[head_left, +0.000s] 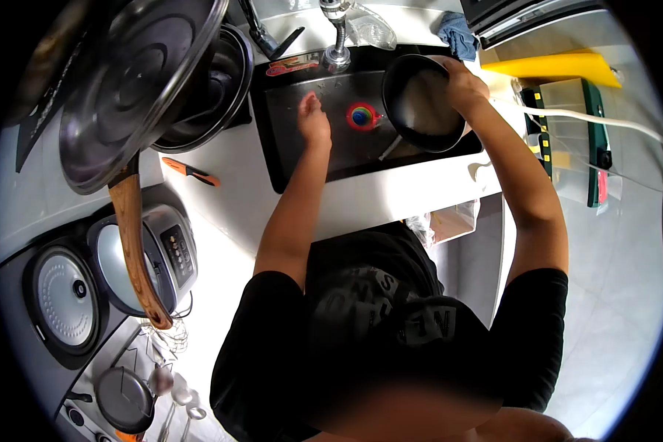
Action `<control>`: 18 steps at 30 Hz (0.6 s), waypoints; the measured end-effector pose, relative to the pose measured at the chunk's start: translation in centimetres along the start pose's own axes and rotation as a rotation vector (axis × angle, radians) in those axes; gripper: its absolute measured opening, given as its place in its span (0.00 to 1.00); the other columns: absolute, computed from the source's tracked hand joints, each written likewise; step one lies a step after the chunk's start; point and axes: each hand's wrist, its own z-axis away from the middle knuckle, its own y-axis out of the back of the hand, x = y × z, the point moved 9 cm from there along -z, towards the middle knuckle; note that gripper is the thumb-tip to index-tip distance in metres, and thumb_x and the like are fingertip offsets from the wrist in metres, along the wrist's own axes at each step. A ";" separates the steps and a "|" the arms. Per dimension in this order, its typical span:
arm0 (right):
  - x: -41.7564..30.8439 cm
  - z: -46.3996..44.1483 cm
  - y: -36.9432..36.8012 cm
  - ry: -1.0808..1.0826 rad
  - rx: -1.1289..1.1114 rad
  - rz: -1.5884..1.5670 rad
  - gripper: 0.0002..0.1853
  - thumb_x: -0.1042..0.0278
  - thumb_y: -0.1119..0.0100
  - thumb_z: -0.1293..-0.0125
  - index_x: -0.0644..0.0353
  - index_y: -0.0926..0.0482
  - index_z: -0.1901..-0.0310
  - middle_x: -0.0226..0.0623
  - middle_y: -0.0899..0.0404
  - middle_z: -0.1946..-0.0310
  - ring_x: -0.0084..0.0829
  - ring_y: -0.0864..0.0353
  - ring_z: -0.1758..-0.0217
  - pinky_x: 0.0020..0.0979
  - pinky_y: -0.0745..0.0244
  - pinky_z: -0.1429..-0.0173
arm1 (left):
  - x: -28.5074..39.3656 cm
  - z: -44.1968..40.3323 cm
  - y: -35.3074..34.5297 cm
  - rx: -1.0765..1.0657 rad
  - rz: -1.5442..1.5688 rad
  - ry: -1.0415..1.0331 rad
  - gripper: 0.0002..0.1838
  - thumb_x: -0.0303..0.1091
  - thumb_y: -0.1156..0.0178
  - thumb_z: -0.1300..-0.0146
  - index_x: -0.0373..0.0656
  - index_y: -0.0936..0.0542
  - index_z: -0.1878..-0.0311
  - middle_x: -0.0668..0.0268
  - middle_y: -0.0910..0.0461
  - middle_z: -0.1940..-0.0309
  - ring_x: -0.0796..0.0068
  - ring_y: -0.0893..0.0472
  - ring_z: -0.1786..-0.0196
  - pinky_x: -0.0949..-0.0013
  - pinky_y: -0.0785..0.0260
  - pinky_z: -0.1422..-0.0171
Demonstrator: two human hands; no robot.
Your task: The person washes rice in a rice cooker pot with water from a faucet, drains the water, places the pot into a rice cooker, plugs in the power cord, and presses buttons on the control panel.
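Note:
My right hand point(467, 87) grips the rim of a dark round pot point(392, 110) from its right side. Inside the pot is a cloudy, whitish content; whether it is only liquid cannot be made out. The pot is held over the right part of the black sink point(272, 158). My left hand point(314, 120) is over the left part of the sink, its fingers loosely bent with nothing visible in them. Between the hands, a colourful ringed drain piece point(362, 116) sits in the basin. The faucet point(337, 55) stands behind the sink.
A large pan lid point(144, 81) and dark pans rise at the left. An orange-handled knife point(191, 172) lies on the counter. Below is an open rice cooker point(171, 247). A blue cloth point(458, 35) is at the back right, near a yellow panel point(560, 68).

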 end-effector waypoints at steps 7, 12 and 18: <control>6.8 1.0 -7.8 -0.461 -0.314 -0.417 0.34 0.75 0.58 0.49 0.42 0.39 0.37 0.49 0.21 0.64 0.41 0.20 0.81 0.36 0.23 0.82 | 19.2 3.0 -4.0 0.055 -0.692 -1.152 0.12 0.28 0.48 0.40 0.39 0.24 0.53 0.58 0.24 0.55 0.60 0.26 0.51 0.64 0.35 0.46; 5.7 3.2 -13.6 -0.505 -0.344 -0.881 0.30 0.77 0.58 0.51 0.52 0.34 0.41 0.52 0.22 0.69 0.41 0.20 0.80 0.37 0.21 0.82 | 18.3 -2.9 -9.1 -0.116 -1.139 -1.162 0.15 0.33 0.47 0.41 0.43 0.24 0.51 0.58 0.26 0.48 0.56 0.28 0.47 0.58 0.37 0.42; 1.8 4.7 -17.4 -0.555 -0.351 -1.134 0.27 0.75 0.54 0.50 0.58 0.33 0.43 0.51 0.22 0.70 0.41 0.20 0.81 0.35 0.22 0.83 | 17.2 -5.9 -10.3 -0.252 -1.372 -1.030 0.11 0.35 0.46 0.41 0.43 0.22 0.57 0.64 0.24 0.56 0.60 0.25 0.53 0.59 0.33 0.50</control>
